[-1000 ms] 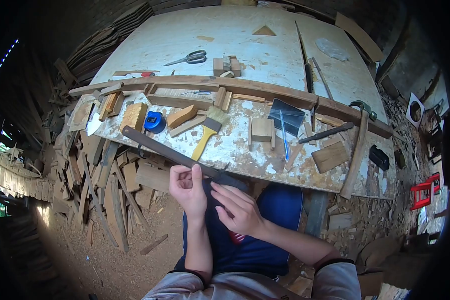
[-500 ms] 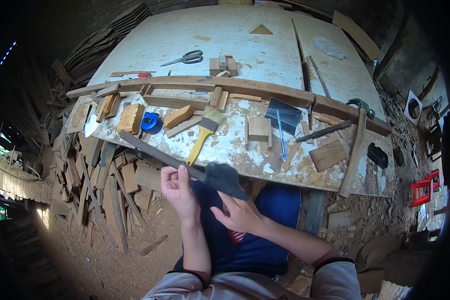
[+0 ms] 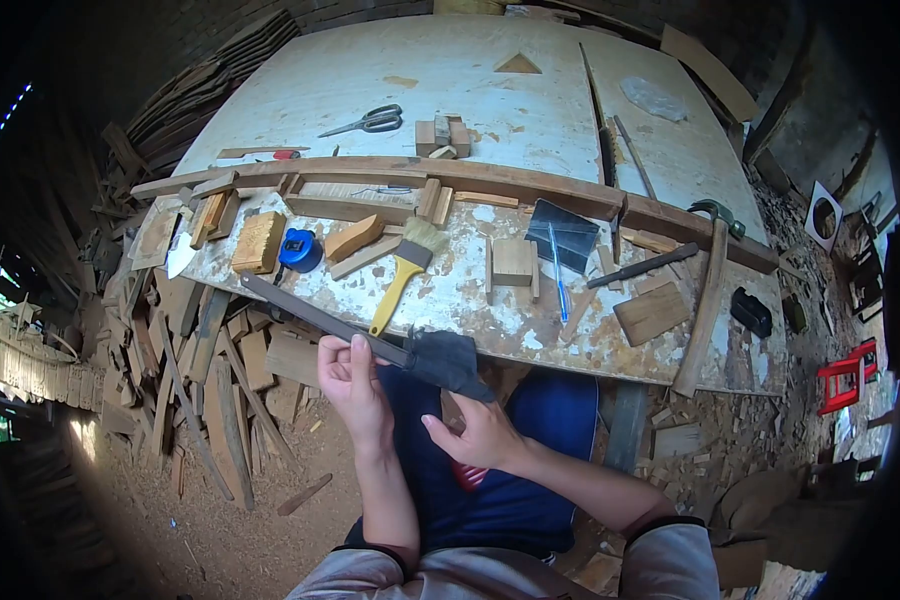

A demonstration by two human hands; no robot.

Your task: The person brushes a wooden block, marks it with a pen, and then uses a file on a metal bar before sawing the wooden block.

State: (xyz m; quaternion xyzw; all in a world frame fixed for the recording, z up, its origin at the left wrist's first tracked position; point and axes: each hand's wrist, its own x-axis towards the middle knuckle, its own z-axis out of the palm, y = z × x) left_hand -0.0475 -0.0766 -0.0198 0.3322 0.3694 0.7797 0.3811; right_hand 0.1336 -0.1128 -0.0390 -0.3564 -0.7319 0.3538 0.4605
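A long, flat, dark bar that looks like a file [image 3: 300, 312] slants over the front edge of the bench. My left hand [image 3: 355, 395] is closed around it near its middle, thumb on top. A black cloth [image 3: 444, 360] covers the bar's right end, bunched around it. Under and behind that cloth is my right hand [image 3: 478, 435], its fingers mostly hidden by the fabric and its thumb standing apart. Nearest to the bar on the bench lies a paintbrush with a yellow handle [image 3: 398, 287].
On the worn bench [image 3: 450, 310] lie a blue tape measure [image 3: 299, 249], a blue pen [image 3: 558, 272], a claw hammer [image 3: 703, 310], wood blocks and a dark tool [image 3: 642, 267]. Scissors [image 3: 370, 121] rest beyond a long wooden rail [image 3: 510, 179]. Scrap wood [image 3: 225, 390] heaps at the left.
The far tip of the bar has dipped slightly. The cloth has shifted a little at the bar's right end, and both hands keep their hold. The whole view has moved slightly.
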